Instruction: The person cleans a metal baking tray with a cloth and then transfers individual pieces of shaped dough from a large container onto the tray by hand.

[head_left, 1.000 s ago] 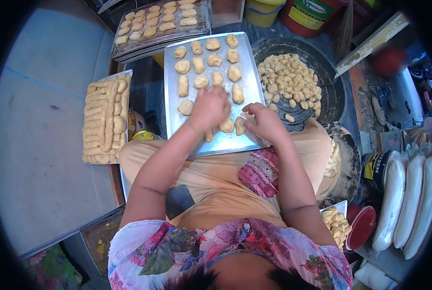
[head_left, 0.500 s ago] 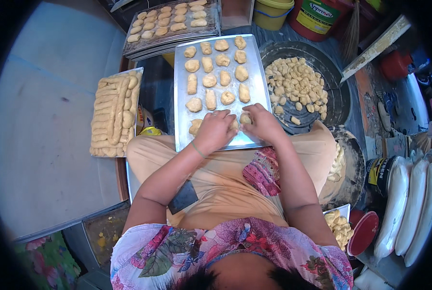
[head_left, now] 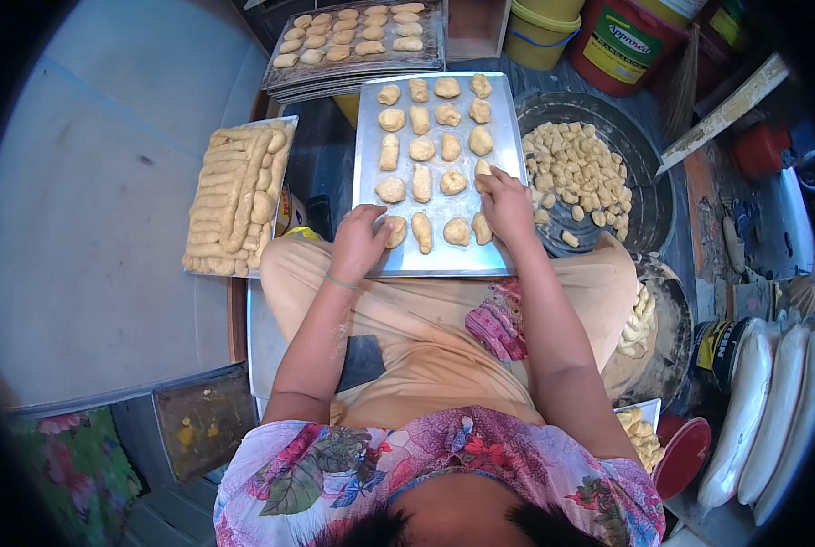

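Head view: left hand [head_left: 360, 244] rests fingers on a dough piece [head_left: 394, 230] at the tray's [head_left: 444, 263] near edge; right hand [head_left: 506, 202] pinches another piece [head_left: 483, 170] farther right.

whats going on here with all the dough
A seated person is laying pale shaped dough pieces in rows on a flat silver metal tray resting across their lap. The left hand rests on a piece at the tray's near edge, and the right hand pinches another by the right rim. A round dark pan of small dough lumps sits to the right.
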`<action>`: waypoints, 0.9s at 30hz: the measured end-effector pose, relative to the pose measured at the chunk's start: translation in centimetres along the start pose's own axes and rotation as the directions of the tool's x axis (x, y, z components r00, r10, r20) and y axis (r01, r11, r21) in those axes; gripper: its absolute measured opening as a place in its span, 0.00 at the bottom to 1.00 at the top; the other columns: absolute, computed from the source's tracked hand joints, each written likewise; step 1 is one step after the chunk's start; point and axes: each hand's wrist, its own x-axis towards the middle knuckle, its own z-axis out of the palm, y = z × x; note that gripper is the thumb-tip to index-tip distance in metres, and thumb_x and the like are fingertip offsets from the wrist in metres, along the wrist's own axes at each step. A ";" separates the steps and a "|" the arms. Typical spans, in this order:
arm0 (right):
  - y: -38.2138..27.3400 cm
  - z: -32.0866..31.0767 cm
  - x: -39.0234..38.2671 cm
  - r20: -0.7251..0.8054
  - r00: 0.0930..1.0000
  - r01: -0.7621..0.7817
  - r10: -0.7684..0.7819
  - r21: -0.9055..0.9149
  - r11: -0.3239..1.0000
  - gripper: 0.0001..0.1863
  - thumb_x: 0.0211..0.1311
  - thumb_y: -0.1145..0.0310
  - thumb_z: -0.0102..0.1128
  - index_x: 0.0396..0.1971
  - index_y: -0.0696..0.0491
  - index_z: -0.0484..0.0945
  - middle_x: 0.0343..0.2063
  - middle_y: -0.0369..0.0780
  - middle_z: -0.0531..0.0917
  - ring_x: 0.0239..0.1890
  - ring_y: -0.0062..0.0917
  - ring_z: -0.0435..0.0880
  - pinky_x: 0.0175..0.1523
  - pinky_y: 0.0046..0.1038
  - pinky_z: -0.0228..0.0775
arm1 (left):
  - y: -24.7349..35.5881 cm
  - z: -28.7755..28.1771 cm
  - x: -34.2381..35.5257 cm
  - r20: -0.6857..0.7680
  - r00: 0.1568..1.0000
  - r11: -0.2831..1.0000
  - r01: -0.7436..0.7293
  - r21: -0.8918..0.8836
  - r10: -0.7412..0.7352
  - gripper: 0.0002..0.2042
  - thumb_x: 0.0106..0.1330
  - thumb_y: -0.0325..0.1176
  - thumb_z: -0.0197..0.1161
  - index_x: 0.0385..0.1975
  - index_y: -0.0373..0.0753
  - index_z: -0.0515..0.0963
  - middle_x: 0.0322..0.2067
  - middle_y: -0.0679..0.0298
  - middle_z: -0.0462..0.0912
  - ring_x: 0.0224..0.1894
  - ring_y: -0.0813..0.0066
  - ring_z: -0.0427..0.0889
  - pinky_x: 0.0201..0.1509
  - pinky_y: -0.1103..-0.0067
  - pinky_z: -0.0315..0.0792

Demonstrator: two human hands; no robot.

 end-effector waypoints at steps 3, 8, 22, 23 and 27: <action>-0.1 0.2 0.0 -0.035 0.999 0.016 -0.015 0.011 1.000 0.17 0.53 0.73 0.54 0.45 0.46 0.78 0.54 0.39 0.74 0.53 0.31 0.72 0.58 0.35 0.56 | -0.4 0.1 -0.3 0.100 0.990 0.983 0.110 -0.147 -0.096 0.14 0.58 0.35 0.62 0.39 0.32 0.78 0.37 0.52 0.80 0.40 0.56 0.79 0.46 0.71 0.72; -0.1 0.3 0.0 -0.016 1.000 0.019 -0.019 0.025 1.000 0.18 0.52 0.73 0.54 0.46 0.46 0.77 0.55 0.39 0.73 0.53 0.31 0.72 0.58 0.36 0.56 | -1.3 0.8 -0.4 0.148 0.981 0.987 0.135 -0.083 -0.122 0.12 0.57 0.34 0.63 0.37 0.33 0.80 0.34 0.52 0.80 0.35 0.58 0.80 0.42 0.72 0.73; -3.2 -2.8 -1.3 -0.211 0.970 0.179 -0.118 0.299 0.937 0.08 0.49 0.76 0.62 0.31 0.56 0.77 0.28 0.42 0.76 0.31 0.33 0.77 0.38 0.31 0.70 | -2.3 -0.6 0.7 -0.089 0.976 0.947 0.169 -0.272 -0.200 0.12 0.61 0.29 0.56 0.43 0.34 0.77 0.39 0.50 0.78 0.41 0.53 0.77 0.46 0.68 0.71; -3.5 -2.7 -1.4 -0.234 0.964 0.197 -0.126 0.310 0.930 0.05 0.49 0.77 0.61 0.29 0.57 0.77 0.25 0.42 0.76 0.30 0.32 0.78 0.38 0.30 0.70 | -2.6 -0.3 0.9 -0.088 0.968 0.937 0.200 -0.286 -0.234 0.13 0.61 0.29 0.56 0.44 0.34 0.77 0.39 0.50 0.78 0.42 0.53 0.77 0.47 0.69 0.71; -4.3 -2.8 -1.8 -0.197 0.972 0.184 -0.126 0.312 0.932 0.06 0.50 0.77 0.61 0.30 0.57 0.77 0.29 0.43 0.78 0.34 0.32 0.80 0.39 0.29 0.70 | -4.1 1.4 1.6 -0.121 0.966 0.929 0.179 -0.324 -0.229 0.14 0.60 0.29 0.56 0.46 0.34 0.75 0.44 0.49 0.77 0.45 0.53 0.77 0.50 0.70 0.70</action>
